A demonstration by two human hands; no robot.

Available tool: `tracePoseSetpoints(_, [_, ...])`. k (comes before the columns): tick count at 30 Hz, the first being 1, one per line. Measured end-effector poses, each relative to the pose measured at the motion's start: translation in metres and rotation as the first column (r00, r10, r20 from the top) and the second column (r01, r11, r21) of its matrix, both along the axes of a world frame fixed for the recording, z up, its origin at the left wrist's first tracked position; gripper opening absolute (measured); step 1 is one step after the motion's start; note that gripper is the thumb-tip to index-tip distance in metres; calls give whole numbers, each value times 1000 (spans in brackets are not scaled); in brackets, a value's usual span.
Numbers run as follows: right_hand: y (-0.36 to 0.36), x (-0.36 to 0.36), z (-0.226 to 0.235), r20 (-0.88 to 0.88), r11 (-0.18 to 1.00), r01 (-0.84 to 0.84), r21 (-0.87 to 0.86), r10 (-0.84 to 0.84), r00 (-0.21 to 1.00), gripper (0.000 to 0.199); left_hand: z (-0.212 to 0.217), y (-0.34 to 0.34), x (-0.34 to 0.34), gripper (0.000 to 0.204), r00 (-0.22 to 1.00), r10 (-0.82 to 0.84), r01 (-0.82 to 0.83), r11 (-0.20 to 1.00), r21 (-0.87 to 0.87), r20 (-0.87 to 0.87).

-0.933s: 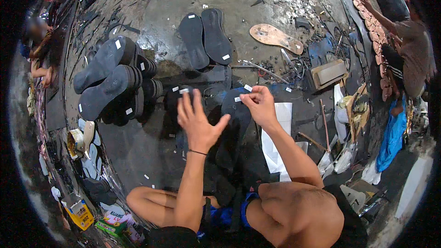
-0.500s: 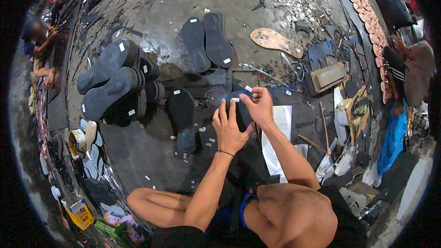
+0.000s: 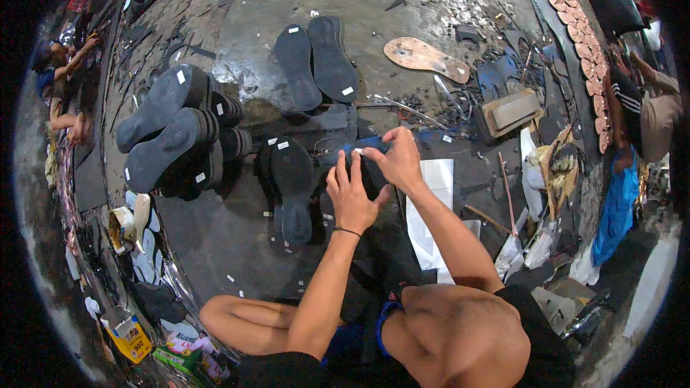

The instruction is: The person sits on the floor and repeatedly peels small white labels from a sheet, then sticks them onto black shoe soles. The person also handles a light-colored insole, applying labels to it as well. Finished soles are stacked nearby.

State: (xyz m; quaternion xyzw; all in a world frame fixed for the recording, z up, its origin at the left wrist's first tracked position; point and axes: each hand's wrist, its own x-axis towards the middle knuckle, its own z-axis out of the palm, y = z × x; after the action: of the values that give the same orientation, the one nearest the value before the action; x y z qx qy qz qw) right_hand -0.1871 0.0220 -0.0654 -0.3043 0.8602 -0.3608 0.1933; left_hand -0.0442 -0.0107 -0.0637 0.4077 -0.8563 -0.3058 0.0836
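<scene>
Near the middle, my left hand (image 3: pixel 353 197) reaches forward with its fingers stretched out over a dark, sole-shaped piece (image 3: pixel 371 178). The fingertips are at a small white label (image 3: pixel 358 151). My right hand (image 3: pixel 402 164) comes in from the right, its thumb stretched onto that same label and its fingers held away from the thumb. Both hands hide much of the dark piece. Just left of them lies a black shoe sole (image 3: pixel 293 190) with a white label, overlapping another dark sole. Farther off, a pair of black soles (image 3: pixel 316 65) lies side by side, each labelled.
Thick black soles (image 3: pixel 172 126) are piled at the left. White paper sheets (image 3: pixel 430 208) lie beside my right forearm. A tan insole (image 3: pixel 425 59), a box-like block (image 3: pixel 510 113), a blue bag (image 3: pixel 616 205) and scraps are around. People sit at both sides.
My right thumb has come down to the label by my left fingertips; the label it held up no longer shows. Two overlapping soles now show to the left. The whole view has shifted slightly.
</scene>
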Motion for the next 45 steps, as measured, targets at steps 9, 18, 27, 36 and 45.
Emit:
tracePoseSetpoints(9, [187, 46, 2, 75, 927, -162, 338, 145, 987, 49, 41, -73, 73, 100, 916, 341, -294, 929, -223, 212])
tracePoseSetpoints(18, [183, 67, 8, 43, 904, -195, 379, 194, 980, 25, 51, 9, 38, 52, 968, -25, 51, 994, 99, -249])
tracePoseSetpoints(27, [185, 48, 24, 342, 989, 150, -5, -139, 929, 25, 65, 39, 25, 37, 964, 104, 39, 854, 519, -244])
tracePoseSetpoints(36, [146, 20, 76, 933, 703, 663, -258, 2, 361, 22, 96, 35, 17, 62, 900, 367, 186, 162, 969, -235])
tracePoseSetpoints(45, [101, 4, 132, -349, 919, -261, -295, 151, 925, 32, 95, 1, 43, 24, 869, 432, 118, 298, 947, -244])
